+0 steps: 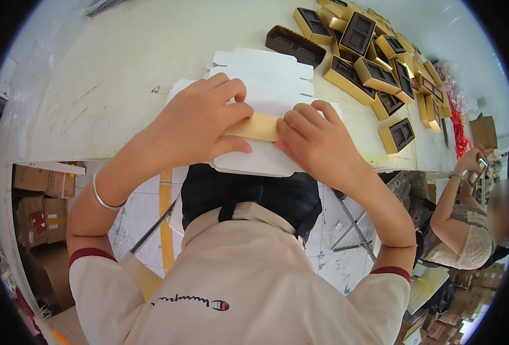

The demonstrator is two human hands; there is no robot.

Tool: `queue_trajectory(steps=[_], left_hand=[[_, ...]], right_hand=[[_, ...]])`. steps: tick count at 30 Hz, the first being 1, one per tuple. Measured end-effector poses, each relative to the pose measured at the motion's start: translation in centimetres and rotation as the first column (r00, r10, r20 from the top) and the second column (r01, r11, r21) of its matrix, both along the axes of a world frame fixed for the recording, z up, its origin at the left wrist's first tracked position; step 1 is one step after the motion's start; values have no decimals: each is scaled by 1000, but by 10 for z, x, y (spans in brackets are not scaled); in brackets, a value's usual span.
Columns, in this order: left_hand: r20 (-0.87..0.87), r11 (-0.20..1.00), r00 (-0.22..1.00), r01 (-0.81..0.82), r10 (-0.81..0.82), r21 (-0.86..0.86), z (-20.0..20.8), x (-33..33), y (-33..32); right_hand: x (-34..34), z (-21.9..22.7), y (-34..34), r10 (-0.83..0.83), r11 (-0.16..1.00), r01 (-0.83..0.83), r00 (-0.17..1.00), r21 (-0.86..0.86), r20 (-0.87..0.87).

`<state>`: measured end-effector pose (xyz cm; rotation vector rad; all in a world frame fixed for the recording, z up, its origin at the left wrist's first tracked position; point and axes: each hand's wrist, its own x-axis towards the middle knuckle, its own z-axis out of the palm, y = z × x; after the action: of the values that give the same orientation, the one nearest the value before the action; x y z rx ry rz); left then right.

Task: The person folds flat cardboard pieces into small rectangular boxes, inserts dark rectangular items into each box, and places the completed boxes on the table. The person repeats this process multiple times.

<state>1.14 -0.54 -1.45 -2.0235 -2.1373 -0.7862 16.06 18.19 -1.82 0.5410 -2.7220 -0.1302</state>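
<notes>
Between my two hands a gold cardboard strip (254, 127) lies across a flat white box blank (264, 68) with notched tabs. My left hand (211, 115) grips the strip's left end with bent fingers, its thumb resting lower on the white card. At the other end, my right hand (312, 133) pinches the strip with curled fingers. White card (260, 158) also shows below the strip, reaching over the table's near edge. My palms hide parts of the card, and I cannot tell whether the strip is joined to it.
Many gold boxes with dark inserts (375, 75) are heaped at the far right; one small gold box (397, 136) sits nearer. A dark plastic tray (295, 46) lies beyond the card. Another person (461, 224) works at right. Cardboard cartons (45, 218) fill a shelf below left.
</notes>
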Motion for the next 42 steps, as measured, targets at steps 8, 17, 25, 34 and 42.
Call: queue_trajectory(steps=[8,17,25,34,42], left_hand=[[23,989,998,-56,60,-137,-1,-8,11],[-238,942,943,-155,231,299,18,-5,17],[938,964,297,-140,-176,225,14,44,16],[770,992,626,-46,120,-116,31,-19,24],[486,919,874,199,-9,-340,20,-15,53]], right_hand=[[-30,24,13,-25,984,86,933,-155,359],[-39,35,21,-54,884,201,941,-422,334],[-6,33,-40,-159,903,56,964,-425,-212],[53,33,16,37,995,-69,930,-74,-365],[35,13,10,-45,875,29,999,-483,-21]])
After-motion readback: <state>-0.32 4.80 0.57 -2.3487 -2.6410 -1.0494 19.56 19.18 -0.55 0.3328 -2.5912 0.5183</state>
